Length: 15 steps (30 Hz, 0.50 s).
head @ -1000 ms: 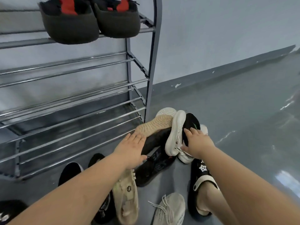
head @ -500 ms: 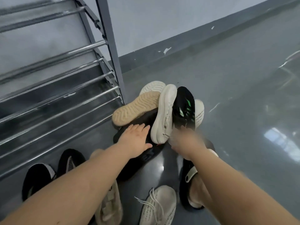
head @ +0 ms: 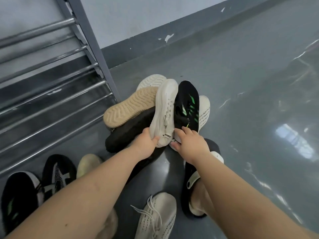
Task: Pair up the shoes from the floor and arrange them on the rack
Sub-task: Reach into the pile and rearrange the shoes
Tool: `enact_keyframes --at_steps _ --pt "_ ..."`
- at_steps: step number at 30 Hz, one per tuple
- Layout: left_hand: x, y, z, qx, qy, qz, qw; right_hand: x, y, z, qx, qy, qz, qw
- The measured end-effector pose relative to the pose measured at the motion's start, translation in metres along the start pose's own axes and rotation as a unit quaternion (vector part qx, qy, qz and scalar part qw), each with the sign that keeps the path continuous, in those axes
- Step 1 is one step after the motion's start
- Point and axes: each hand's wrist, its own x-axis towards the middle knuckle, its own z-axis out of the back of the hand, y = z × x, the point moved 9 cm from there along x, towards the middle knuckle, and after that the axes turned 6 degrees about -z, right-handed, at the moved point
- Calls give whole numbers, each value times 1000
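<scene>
Left hand [head: 145, 144] grips the heel of a white sneaker [head: 164, 114] in the floor pile. Right hand [head: 189, 144], fingers loosely spread, touches the black green-striped shoe [head: 187, 107] beside it.

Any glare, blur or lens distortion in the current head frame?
Head view: bright window-like glare on the glossy floor at right; wide-angle bending tilts the rack; hands and the shoe pile look sharp, edges slightly soft.
</scene>
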Motion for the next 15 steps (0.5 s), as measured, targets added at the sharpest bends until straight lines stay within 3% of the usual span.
enact_keyframes --at_steps 2,6,11,13,15 --pt "-7 -6 4 -101 11 -10 995 -2 2 -3 32 15 -23 999" --pt "-31 -7 12 -187 45 8 981 -15 18 8 201 22 -61 978" --pt "-86 20 26 -335 58 64 938 -41 63 16 243 8 -27 970" --pt "-112 37 35 -377 48 73 922 -57 89 7 315 37 -7 948" --pt "-139 57 47 -399 39 82 913 -73 115 -8 419 76 -7 905"
